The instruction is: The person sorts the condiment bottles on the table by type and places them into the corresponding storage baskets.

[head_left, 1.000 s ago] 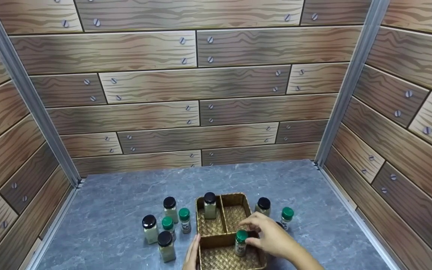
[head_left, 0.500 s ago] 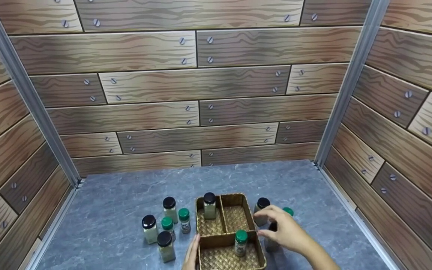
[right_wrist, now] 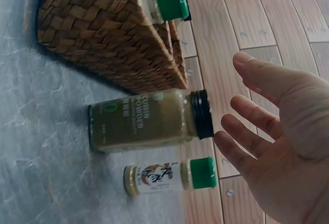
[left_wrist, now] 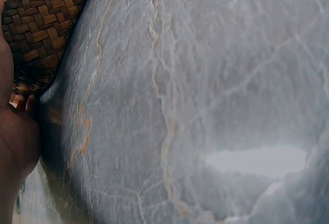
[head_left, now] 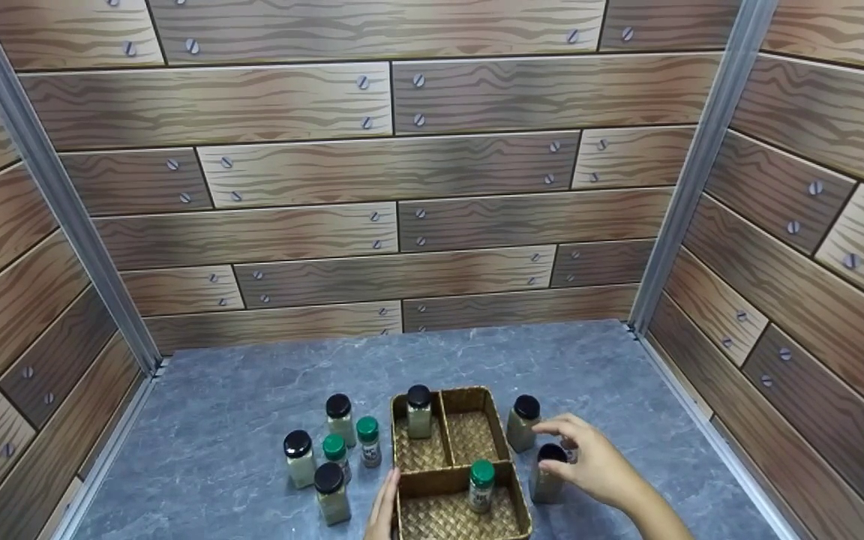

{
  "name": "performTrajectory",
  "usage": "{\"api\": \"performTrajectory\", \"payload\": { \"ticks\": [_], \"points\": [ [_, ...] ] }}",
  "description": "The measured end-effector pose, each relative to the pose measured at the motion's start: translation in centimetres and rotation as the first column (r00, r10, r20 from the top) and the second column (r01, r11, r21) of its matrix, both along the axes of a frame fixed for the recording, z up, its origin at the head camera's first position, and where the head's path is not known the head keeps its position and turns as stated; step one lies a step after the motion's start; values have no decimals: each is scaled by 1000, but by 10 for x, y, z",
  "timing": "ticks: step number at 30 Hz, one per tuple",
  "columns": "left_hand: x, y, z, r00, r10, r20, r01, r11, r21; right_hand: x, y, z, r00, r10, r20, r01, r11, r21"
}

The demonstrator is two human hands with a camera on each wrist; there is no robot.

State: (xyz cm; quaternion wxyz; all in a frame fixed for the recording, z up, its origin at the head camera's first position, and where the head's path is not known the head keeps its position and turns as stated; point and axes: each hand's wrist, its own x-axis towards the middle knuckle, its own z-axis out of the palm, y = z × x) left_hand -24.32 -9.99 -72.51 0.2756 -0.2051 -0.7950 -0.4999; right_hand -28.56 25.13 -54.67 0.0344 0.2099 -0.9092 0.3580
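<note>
My left hand (head_left: pixel 383 506) rests against the left side of a woven basket (head_left: pixel 469 442) with three compartments; its fingers look straight. In the left wrist view that hand (left_wrist: pixel 18 142) lies at the basket's wall (left_wrist: pixel 43 26). To the right of the basket, my right hand (head_left: pixel 593 465) holds nothing, thumb and fingers spread near a black-capped cumin powder jar (head_left: pixel 547 491). The right wrist view has the fingers a little off that jar's cap (right_wrist: pixel 202 113). A green-capped spice jar (head_left: pixel 481 491) stands in the front compartment, a black-capped jar (head_left: pixel 419 422) in the back left one.
Another black-capped jar (head_left: pixel 523 433) stands right of the basket, and a small green-capped jar (right_wrist: pixel 159 178) is partly behind my right hand. Several black- and green-capped jars, such as one pale jar (head_left: pixel 301 466), stand to the left. Wood-patterned walls (head_left: pixel 477 165) surround the grey tabletop (head_left: pixel 237 397).
My right hand has let go of the green-capped spice jar in the front compartment and moved right, over to the cumin powder jar. The left hand stays at the basket.
</note>
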Motion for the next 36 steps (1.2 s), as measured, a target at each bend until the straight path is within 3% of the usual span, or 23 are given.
{"api": "performTrajectory", "payload": {
  "ticks": [7,15,20,27,36],
  "points": [
    [1,0,0,1000,10,12,-10,1000,5,-1,6,-15,1000,-1,30,1,1000,-11],
    [1,0,0,1000,10,11,-10,1000,-12,-1,8,-31,999,-14,-39,16,999,42],
    [0,0,0,1000,9,-9,-9,1000,-17,-1,9,-37,998,4,-63,-3,1000,9],
    [2,0,1,1000,-16,18,16,1000,7,-1,9,-40,998,-30,-60,30,1000,2],
    [-1,2,-1,998,19,-66,-19,1000,-8,-3,7,-41,998,-46,-46,48,998,37]
  ]
}}
